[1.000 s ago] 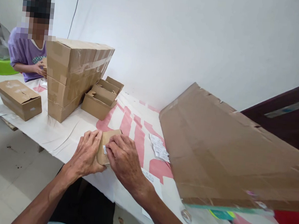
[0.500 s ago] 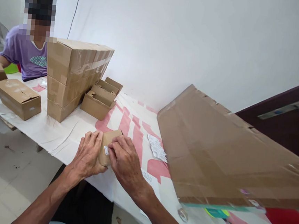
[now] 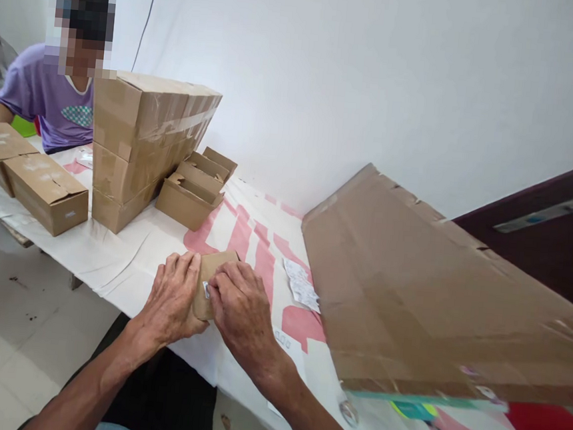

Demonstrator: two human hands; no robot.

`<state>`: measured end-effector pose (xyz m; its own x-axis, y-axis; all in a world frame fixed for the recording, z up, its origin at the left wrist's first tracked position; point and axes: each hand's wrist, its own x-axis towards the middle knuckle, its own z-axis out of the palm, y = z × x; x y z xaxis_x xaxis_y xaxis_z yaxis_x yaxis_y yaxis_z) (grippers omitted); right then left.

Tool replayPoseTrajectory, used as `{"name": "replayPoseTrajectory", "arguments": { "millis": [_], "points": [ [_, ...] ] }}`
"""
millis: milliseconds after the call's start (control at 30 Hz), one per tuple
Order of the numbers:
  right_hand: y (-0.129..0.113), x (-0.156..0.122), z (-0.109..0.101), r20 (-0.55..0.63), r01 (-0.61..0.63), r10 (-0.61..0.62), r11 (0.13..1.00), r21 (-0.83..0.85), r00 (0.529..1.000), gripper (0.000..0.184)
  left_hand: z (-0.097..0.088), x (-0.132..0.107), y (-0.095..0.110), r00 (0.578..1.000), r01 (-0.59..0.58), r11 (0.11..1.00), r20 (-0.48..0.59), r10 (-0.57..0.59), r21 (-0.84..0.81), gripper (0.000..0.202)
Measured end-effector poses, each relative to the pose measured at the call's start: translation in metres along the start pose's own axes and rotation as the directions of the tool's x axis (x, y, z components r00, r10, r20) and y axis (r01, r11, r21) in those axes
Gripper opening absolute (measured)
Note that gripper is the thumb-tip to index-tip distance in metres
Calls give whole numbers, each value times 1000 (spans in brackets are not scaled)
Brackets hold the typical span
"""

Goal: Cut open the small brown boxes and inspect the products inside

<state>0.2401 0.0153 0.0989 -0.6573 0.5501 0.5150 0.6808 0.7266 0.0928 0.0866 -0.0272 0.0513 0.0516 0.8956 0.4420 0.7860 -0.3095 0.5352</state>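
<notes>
A small brown cardboard box [image 3: 217, 262] is between my hands, just above or on the near edge of the cloth-covered table. My left hand [image 3: 177, 292] grips its left side, fingers along the far edge and thumb beneath the near end. On the box's upper face is a small white label [image 3: 206, 289] with dark print. My right hand [image 3: 239, 298] is closed over the right part of that face, its thumb and fingertips bent against the label's right edge. The hand hides the box's right side.
Stacked cartons [image 3: 154, 123] stand beside open cartons [image 3: 190, 196]. Closed carton [image 3: 48, 187] lies left, near a co-worker in a purple shirt [image 3: 70, 106]. A large cardboard panel [image 3: 434, 295] leans right. Printed paper [image 3: 300, 283], a label sheet [image 3: 294, 356] and a tape roll [image 3: 349, 412] lie on the table.
The co-worker's carton at the far left has moved right and now meets the closed carton, which has shifted slightly. My hands keep nearly the same hold, my right thumb pressing at the label.
</notes>
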Motion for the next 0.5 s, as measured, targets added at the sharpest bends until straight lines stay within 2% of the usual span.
{"name": "replayPoseTrajectory", "arguments": {
  "millis": [200, 333, 500],
  "points": [
    [0, -3, 3, -17, -11, 12, 998, 64, 1000, 24, -2, 0, 0, 1000, 0, 1000, 6, 0, 8, 89],
    [0, -2, -2, -17, -50, 55, 972, 229, 998, 24, -3, 0, -1, 1000, 14, 1000, 14, -14, -7, 92],
    [3, 0, -23, -12, -149, 187, 820, 552, 982, 18, -6, 0, -1, 999, 31, 999, 43, -30, -21, 102]
  ]
}}
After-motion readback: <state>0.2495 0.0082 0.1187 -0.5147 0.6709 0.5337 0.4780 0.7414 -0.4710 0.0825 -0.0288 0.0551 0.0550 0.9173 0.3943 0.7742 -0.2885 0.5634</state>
